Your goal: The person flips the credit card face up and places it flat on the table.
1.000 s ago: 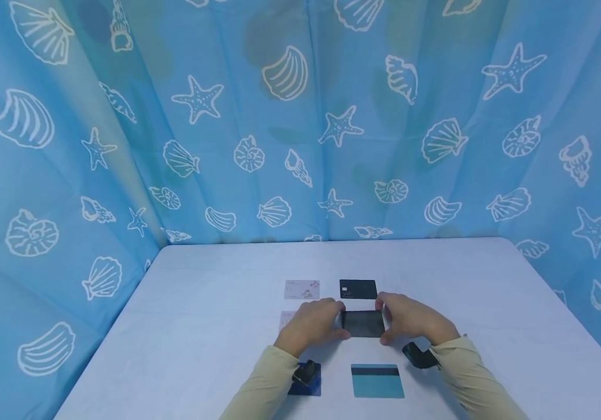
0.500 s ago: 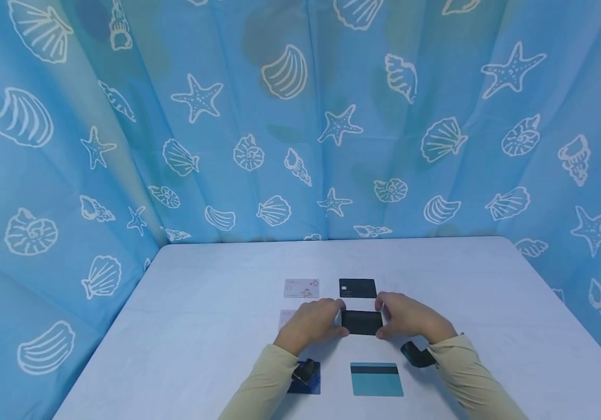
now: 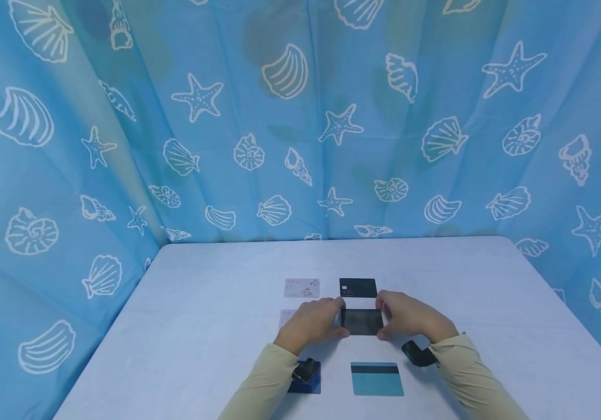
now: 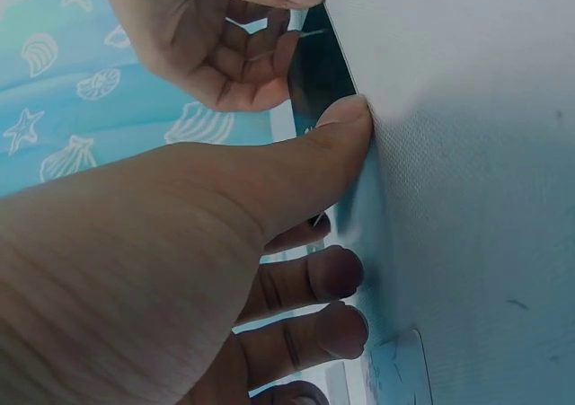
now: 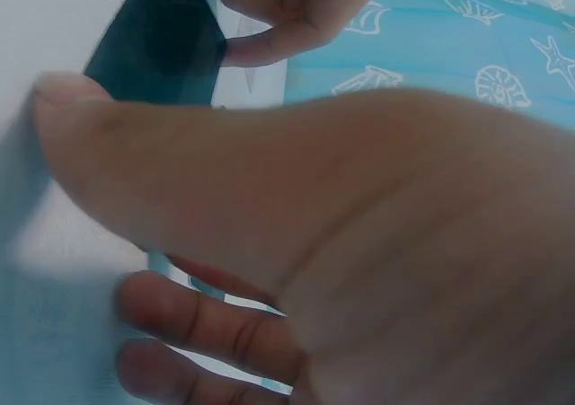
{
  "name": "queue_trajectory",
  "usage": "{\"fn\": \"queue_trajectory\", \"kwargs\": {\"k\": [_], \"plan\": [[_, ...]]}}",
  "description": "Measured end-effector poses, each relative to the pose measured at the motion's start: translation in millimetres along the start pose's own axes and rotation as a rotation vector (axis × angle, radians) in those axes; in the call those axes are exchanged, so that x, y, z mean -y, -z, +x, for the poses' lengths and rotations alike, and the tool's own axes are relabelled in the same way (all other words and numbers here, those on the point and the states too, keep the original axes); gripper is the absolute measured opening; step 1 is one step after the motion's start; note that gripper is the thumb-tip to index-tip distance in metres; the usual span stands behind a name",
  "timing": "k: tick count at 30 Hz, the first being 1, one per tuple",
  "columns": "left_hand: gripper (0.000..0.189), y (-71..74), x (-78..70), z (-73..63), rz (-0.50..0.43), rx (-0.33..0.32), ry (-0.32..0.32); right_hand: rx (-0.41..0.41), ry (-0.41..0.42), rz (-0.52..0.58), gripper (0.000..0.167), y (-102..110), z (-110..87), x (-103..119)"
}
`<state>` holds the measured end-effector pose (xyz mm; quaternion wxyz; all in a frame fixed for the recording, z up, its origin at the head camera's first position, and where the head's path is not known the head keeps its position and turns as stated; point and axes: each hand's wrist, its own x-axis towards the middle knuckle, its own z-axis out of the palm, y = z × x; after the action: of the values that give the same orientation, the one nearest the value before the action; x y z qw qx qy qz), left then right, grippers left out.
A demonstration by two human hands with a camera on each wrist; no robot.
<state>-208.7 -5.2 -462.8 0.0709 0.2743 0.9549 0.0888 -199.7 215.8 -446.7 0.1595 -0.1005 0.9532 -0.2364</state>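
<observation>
Three views around one gripped black card (image 3: 362, 322)
From behind and above the grip, well back, the head view faces forward and down, reaching the seashell-print curtain (image 3: 237, 122) beyond. Close in and turned sideways, the left wrist view looks past the left hand (image 3: 311, 326) toward the right hand (image 3: 413, 318); the right wrist view mirrors it. Both share the black card.

Left sleeve (image 3: 259, 385): long, pale beige;
Right sleeve (image 3: 475, 376): matching beige, creased;
Left wrist camera (image 3: 306, 371): black, boxy;
Right wrist camera (image 3: 418, 355): black, curved
</observation>
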Motion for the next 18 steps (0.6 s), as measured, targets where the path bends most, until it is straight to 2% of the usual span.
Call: {"fn": "queue_trajectory", "kwargs": {"k": [3, 10, 18], "plan": [[0.055, 0.8, 0.3, -0.4, 0.0, -0.003, -0.007, 0.007, -0.012, -0.008, 0.056, 0.9, -0.6, 1.1], [0.054, -0.7, 2.1, 0.1, 0.017, -0.007, -0.027, 0.0, 0.026, -0.001, 0.063, 3.9, -3.6, 1.8], [0.059, -2.0, 3.1, 1.7, 0.025, 0.012, -0.018, 0.003, 0.016, 0.022, 0.061, 12.2, -7.6, 5.4]]}}
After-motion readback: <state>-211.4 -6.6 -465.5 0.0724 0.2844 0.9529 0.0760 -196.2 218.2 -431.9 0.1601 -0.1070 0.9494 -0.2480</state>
